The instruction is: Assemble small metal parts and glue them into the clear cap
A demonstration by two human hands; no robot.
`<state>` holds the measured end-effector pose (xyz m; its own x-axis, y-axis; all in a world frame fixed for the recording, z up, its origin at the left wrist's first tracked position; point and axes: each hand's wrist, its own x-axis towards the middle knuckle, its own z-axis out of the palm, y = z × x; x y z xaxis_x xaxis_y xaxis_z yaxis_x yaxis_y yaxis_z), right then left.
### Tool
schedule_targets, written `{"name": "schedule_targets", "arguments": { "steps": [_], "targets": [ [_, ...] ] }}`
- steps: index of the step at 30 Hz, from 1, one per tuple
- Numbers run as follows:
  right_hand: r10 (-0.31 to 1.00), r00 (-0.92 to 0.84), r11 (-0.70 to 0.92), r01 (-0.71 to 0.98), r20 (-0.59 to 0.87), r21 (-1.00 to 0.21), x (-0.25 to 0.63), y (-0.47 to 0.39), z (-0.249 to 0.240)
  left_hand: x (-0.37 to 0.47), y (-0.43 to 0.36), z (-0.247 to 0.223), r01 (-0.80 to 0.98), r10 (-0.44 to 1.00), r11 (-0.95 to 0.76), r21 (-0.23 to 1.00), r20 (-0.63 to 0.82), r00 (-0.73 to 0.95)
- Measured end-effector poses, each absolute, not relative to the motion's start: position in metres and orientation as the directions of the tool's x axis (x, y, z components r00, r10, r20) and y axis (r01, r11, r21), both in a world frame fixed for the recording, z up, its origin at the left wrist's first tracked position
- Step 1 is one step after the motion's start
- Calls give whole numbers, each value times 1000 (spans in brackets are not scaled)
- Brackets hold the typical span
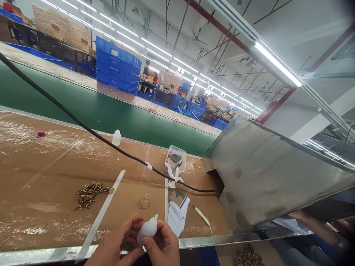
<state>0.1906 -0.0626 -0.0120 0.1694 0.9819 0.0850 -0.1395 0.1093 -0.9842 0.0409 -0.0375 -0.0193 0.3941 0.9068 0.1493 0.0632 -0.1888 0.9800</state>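
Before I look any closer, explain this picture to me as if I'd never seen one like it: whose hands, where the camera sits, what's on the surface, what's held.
There is no robot here: these are a person's bare hands, seen from a camera worn on that person's head, so the room looks tilted. The right hand grips a small pale bottle with a narrow tip. The left hand curls close beside it; whether it touches is hard to tell. On the brown worktop lie a dark-and-gold bunch, a pale slim tool and a clear box. A white bottle stands farther back. A black cable crosses the view, and a green strip runs behind.
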Motion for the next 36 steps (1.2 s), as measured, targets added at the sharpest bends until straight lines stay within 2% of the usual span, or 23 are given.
{"name": "schedule_targets", "arguments": {
  "steps": [3, 12, 26, 36],
  "targets": [
    [977, 206, 78, -109, 54, -991, 199, -62, -17, 26, -34, -23, 129, 911, -249, 960, 188, 366],
    [979, 195, -47, -65, -59, -997, 219, -62, -14, -21, 5, -5, 205, 954, -282, 937, 251, 163],
    [979, 138, -161, 51, -153, -986, 223, -56, 5, -35, 11, -24, 159, 977, -207, 965, 194, 95],
    [964, 120, -246, 90, -235, -965, 229, -49, 18, -33, 12, -22, 203, 963, -259, 944, 237, 128]
  ]
}}
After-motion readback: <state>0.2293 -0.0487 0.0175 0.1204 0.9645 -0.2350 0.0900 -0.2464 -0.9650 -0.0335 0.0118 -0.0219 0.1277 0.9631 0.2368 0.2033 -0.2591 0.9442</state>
